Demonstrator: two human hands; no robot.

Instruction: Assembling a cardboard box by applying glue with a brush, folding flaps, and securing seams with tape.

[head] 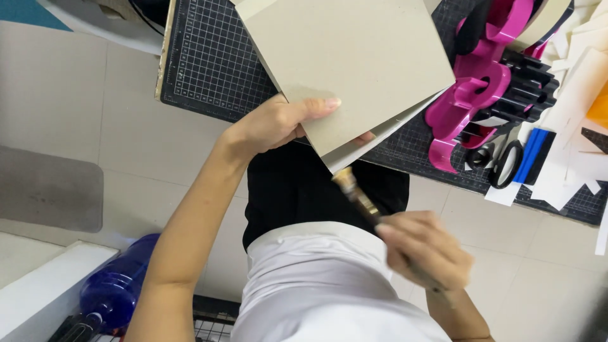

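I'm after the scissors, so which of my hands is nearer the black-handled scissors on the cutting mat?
Right. Your right hand with the brush is below-left of the scissors; your left hand holds the grey board farther left.

Craft workshop: gridded cutting mat point(209, 63), scissors point(503, 161)

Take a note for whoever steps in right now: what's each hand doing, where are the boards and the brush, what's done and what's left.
Left hand: grip on the grey boards, thumb on top, held over the cutting mat.
Right hand: grip on the brush, its tip at the lower edge of the boards.
Nearby on the mat: pink tape dispenser, black scissors, paper offcuts.
Done: boards picked up, brush brought to the edge.
Left: whether the edge is coated can't be seen; check it.
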